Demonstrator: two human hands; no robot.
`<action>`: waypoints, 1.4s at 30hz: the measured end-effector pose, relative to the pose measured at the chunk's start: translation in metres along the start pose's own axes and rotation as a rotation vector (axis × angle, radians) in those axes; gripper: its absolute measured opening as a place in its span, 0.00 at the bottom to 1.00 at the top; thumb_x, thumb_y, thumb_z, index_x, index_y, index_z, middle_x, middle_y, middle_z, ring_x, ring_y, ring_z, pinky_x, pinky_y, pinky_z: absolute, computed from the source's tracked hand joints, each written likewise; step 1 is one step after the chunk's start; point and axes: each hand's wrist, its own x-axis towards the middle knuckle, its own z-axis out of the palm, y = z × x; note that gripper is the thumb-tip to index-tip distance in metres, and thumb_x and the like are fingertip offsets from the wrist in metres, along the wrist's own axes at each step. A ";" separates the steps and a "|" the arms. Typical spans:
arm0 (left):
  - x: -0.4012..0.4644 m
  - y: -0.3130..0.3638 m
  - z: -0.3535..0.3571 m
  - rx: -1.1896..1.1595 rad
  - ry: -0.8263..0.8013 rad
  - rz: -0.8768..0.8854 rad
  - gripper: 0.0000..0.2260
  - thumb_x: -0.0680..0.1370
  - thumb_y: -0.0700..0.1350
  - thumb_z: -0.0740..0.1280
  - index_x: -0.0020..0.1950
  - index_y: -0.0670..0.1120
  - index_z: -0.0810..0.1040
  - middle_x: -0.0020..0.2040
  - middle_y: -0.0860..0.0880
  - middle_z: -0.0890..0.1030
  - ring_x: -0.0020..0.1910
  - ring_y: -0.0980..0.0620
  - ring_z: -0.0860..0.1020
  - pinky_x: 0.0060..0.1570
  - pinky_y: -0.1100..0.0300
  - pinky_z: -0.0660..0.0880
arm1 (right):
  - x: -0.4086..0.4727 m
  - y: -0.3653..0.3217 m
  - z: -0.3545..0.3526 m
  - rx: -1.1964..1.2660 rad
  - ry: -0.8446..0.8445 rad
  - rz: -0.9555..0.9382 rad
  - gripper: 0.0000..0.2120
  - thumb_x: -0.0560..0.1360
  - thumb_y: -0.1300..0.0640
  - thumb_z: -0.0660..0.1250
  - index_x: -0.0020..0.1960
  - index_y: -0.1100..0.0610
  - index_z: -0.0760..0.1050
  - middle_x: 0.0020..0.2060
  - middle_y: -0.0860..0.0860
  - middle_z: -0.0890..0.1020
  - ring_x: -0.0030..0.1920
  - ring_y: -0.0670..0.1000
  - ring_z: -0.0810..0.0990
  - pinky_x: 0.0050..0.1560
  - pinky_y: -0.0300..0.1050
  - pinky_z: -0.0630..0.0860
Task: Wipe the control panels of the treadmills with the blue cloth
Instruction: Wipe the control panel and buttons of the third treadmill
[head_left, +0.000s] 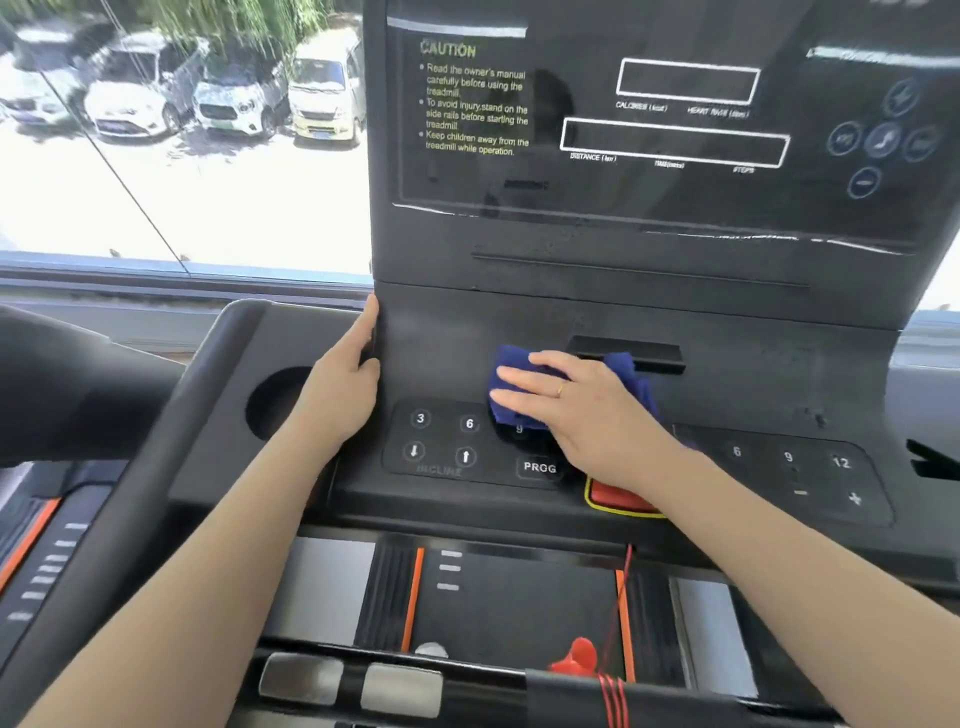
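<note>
By a window over parked cars (171, 98), the black control panel (597, 312) carries the blue cloth (511, 400), above the PROG button (539, 467). The right hand (576, 405) presses it with flat fingers; the left hand (343, 384) rests straight-fingered on the panel's left edge.

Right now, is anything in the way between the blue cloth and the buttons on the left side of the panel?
Nothing visible. The right hand presses the blue cloth flat just above the 9 key; the 3 and 6 keys and the PROG button lie bare beside it. The left hand rests on the console's left edge, clear of the keys.
</note>
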 end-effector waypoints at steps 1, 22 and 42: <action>0.000 0.001 0.001 -0.017 0.016 -0.010 0.28 0.80 0.37 0.52 0.74 0.63 0.55 0.69 0.61 0.67 0.66 0.60 0.66 0.62 0.65 0.61 | 0.016 -0.011 0.003 0.034 -0.011 -0.047 0.24 0.71 0.61 0.52 0.63 0.52 0.76 0.63 0.49 0.77 0.61 0.59 0.76 0.52 0.58 0.76; 0.012 -0.005 -0.010 -0.242 0.021 0.046 0.19 0.82 0.37 0.54 0.72 0.49 0.66 0.67 0.54 0.72 0.65 0.60 0.70 0.65 0.65 0.65 | 0.086 -0.021 0.008 -0.008 0.204 -0.168 0.19 0.68 0.65 0.58 0.54 0.57 0.81 0.55 0.55 0.82 0.52 0.61 0.80 0.44 0.52 0.78; 0.053 0.001 -0.026 -0.268 -0.171 0.285 0.25 0.80 0.36 0.52 0.71 0.61 0.64 0.63 0.55 0.77 0.62 0.51 0.74 0.65 0.49 0.69 | 0.091 0.003 0.012 -0.145 0.340 -0.041 0.21 0.68 0.70 0.56 0.51 0.55 0.81 0.58 0.52 0.80 0.58 0.58 0.75 0.50 0.53 0.75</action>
